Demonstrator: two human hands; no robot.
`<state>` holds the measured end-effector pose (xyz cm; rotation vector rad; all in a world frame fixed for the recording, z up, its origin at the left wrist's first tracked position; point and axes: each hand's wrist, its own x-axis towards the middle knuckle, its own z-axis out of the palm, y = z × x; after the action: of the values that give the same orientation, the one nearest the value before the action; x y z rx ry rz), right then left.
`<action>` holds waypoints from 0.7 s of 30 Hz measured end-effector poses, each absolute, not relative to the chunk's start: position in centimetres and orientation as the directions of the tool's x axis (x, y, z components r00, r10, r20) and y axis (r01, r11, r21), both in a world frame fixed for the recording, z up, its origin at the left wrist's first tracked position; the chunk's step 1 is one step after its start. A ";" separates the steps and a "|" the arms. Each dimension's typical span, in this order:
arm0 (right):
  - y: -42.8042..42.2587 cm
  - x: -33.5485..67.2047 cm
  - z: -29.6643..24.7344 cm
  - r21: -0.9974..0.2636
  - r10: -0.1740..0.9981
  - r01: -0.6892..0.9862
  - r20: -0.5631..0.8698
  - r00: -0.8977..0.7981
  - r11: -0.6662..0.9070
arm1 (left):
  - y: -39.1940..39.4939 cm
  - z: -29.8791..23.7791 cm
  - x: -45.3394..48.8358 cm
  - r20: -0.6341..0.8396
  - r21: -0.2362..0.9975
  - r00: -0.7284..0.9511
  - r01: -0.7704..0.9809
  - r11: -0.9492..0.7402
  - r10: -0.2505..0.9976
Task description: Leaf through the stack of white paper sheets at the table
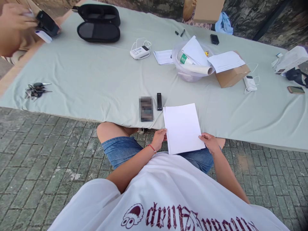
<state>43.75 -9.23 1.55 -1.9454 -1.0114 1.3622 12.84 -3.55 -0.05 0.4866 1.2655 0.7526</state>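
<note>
We cannot read the maroon lettering (163,214) on our white shirt (168,183); our left hand (159,140) and right hand (209,142) grip opposite sides of the white papers (184,128) at the near edge of the bench (96,77)

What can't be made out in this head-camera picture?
In the head view:
Left hand: fingertips partly hidden by the white sheets.
Dark rectangle: pixelated, details lost.
Basin: contents partly covered by loose paper.
Printed sheet on the cardboard box: text too small to read.
Person across the table: cut off by the top edge, partly hidden by a tan box.
</note>
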 end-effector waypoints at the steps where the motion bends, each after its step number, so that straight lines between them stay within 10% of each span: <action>1: -9.2 43.7 1.5 -0.786 0.826 0.256 -0.526 0.203 -0.563 | -3.5 0.0 12.8 -0.664 0.704 0.119 -0.234 0.671 0.738; 21: -9.1 43.5 1.6 -0.774 0.847 0.343 -0.488 0.213 -0.532 | -3.6 -1.0 13.1 -0.558 0.829 0.068 -0.008 0.560 0.827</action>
<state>43.52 -9.14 1.62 -1.9818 -1.0976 1.2940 13.14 -3.60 -1.01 0.7742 1.3682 0.7350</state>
